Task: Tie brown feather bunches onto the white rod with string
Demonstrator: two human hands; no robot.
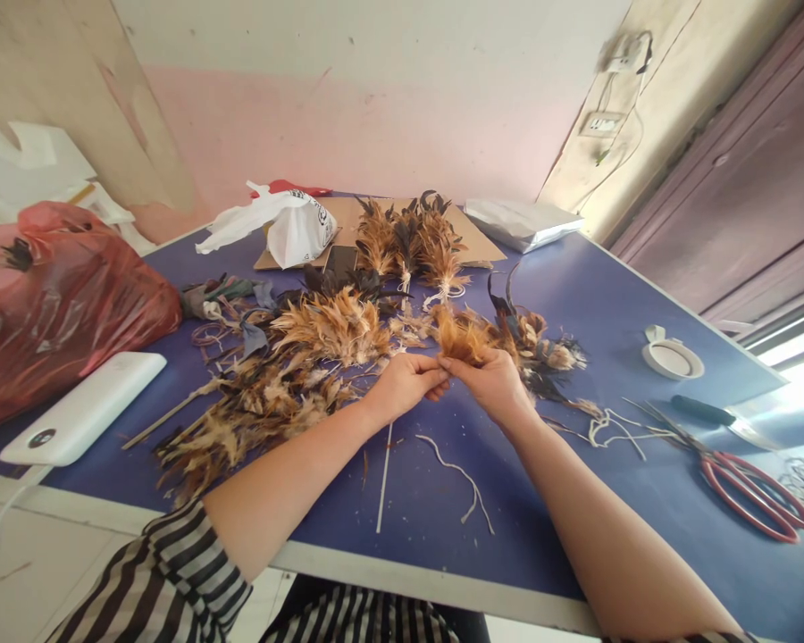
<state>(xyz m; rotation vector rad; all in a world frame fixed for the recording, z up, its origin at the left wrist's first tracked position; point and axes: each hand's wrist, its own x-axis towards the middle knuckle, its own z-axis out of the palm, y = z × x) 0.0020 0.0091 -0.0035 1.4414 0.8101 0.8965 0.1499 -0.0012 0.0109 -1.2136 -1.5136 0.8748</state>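
Near the middle of the table my two hands meet, fingertip to fingertip. A small bunch of orange-brown feathers [464, 336] is pinched in my right hand [499, 382], its tips pointing up and left. My left hand [408, 379] is closed in a pinch against the right fingertips; what lies between its fingers is hidden. Beneath my left wrist a thin white stick [385, 482] lies on the table, and a loose piece of white string [456, 469] is to its right. Close beyond my hands is a pile of golden-brown feathers [335, 326].
Tied feather bundles [408, 237] rest on cardboard [479, 241] at the back. Brown feathers [268, 402] spread at left, near a white power bank [87, 406] and a red plastic bag [73, 304]. Red-handled scissors [754, 491], a knife [703, 411] and a tape roll [674, 359] lie right.
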